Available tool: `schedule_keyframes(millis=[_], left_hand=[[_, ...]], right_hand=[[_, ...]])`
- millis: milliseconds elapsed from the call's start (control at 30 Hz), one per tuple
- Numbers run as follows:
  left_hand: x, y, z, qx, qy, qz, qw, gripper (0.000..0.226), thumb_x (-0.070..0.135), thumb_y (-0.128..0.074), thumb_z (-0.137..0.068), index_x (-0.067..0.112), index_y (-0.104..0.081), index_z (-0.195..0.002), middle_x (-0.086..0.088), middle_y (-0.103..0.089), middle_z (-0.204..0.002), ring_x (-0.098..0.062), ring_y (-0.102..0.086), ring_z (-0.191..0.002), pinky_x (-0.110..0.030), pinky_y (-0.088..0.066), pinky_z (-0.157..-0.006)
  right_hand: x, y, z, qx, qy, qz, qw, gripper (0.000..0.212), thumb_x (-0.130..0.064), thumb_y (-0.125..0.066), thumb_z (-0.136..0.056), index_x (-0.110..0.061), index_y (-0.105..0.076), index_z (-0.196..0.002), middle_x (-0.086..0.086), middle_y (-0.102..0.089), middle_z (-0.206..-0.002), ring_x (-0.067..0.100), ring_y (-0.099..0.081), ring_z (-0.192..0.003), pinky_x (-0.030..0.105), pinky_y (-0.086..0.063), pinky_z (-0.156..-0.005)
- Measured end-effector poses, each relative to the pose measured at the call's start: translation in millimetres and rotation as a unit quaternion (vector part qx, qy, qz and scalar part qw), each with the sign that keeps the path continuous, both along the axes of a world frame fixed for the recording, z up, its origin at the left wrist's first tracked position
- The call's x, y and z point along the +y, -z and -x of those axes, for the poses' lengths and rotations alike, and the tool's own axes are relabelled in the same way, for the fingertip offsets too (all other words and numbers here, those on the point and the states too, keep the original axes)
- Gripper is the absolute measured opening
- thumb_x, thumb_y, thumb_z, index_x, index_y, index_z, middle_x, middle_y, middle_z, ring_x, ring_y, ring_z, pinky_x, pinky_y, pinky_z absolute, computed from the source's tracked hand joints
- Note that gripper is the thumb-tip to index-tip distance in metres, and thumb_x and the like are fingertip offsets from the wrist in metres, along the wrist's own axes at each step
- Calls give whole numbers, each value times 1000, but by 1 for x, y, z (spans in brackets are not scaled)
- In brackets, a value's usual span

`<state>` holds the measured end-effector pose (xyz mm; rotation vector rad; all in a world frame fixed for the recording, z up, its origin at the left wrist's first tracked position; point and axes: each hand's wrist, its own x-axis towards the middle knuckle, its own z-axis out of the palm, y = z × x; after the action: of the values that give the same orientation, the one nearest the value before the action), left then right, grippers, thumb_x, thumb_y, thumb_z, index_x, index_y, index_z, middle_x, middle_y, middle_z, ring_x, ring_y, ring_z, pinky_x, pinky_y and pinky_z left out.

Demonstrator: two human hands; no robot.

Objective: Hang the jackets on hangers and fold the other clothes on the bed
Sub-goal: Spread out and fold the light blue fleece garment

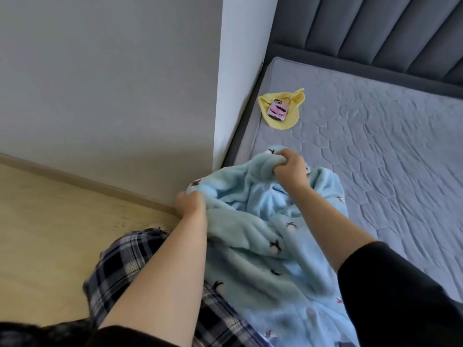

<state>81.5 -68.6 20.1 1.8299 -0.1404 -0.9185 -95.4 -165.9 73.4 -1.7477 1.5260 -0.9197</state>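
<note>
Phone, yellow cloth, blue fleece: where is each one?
phone point(277, 109), head view, middle of its pink case.
yellow cloth point(284, 124), head view, bare lower part below the phone.
blue fleece point(260, 209), head view, crumpled middle folds.

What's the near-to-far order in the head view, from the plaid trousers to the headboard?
plaid trousers → left hand → right hand (both hands grip the fleece) → yellow cloth with a phone on it → headboard
</note>
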Motion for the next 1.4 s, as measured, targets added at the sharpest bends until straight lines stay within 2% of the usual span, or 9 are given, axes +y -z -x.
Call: schedule_keyframes(millis=[167,333,533,700,867,967,1100,1233,1400], left_hand=[[-1,-7,3,-52,58,182,980,61,-8,-38,-88,15,-35,-144,-2,-45,-138,-12,-44,-122,-24,-36,-94],[-10,-3,8,80,173,184,964,59,11,-54,-91,24,-34,-145,-2,-60,-122,-12,-62,-98,-24,-49,-73],[-5,15,20,-284,346,148,882,74,36,-79,-71,25,-46,-137,7,-39,-142,-9,-37,-128,-19,-31,-99],[-13,6,23,-478,393,111,777,27,17,-65,-83,15,-63,-110,-2,-57,-122,-22,-46,-116,-32,-40,-86],[-11,-9,24,-389,346,33,853,20,26,-53,-93,12,-58,-79,-6,-57,-79,-27,-56,-80,-33,-38,-63],[-15,-29,14,-83,200,42,975,33,34,-59,-91,1,-63,-99,-16,-64,-91,-29,-62,-89,-32,-48,-78],[-12,-37,-2,260,102,138,950,26,24,-54,-93,3,-62,-106,-16,-65,-101,-26,-63,-94,-37,-52,-85],[-14,-33,-10,11,114,117,987,24,11,-55,-85,10,-60,-109,1,-61,-89,-14,-59,-79,-27,-48,-66],[-6,-38,1,-169,331,206,905,28,31,-64,-84,32,-60,-112,22,-60,-97,4,-56,-93,-12,-39,-67]], right_hand=[[21,-41,-42,-122,-287,-67,948,52,17,-43,-84,-18,-57,-121,0,-60,-121,8,-56,-117,13,-45,-92],[0,-14,-20,-90,99,16,991,52,5,-36,-86,-16,-48,-131,4,-43,-139,18,-46,-122,23,-38,-87],[4,45,25,-85,119,-248,958,20,-20,-56,-88,-7,-58,-103,8,-62,-82,23,-55,-68,31,-44,-58],[-1,43,16,-23,91,-169,981,16,-2,-51,-84,-11,-64,-88,4,-60,-72,15,-51,-59,22,-37,-50],[-14,37,20,107,108,-73,986,55,-3,-51,-87,-16,-36,-139,14,-37,-140,34,-38,-126,38,-39,-97],[-21,34,24,90,9,-125,988,20,-14,-56,-91,-12,-62,-110,15,-63,-109,28,-59,-100,28,-46,-77],[-27,7,17,-114,-36,-203,972,18,-27,-62,-92,-11,-67,-86,17,-69,-94,20,-64,-75,29,-54,-67],[-34,-33,14,-106,-109,-332,931,47,-43,-72,-78,-6,-65,-105,14,-72,-98,25,-68,-90,38,-56,-73],[-33,-55,8,-65,-207,-455,864,68,-51,-64,-71,0,-60,-116,22,-67,-111,32,-67,-95,40,-56,-76]])
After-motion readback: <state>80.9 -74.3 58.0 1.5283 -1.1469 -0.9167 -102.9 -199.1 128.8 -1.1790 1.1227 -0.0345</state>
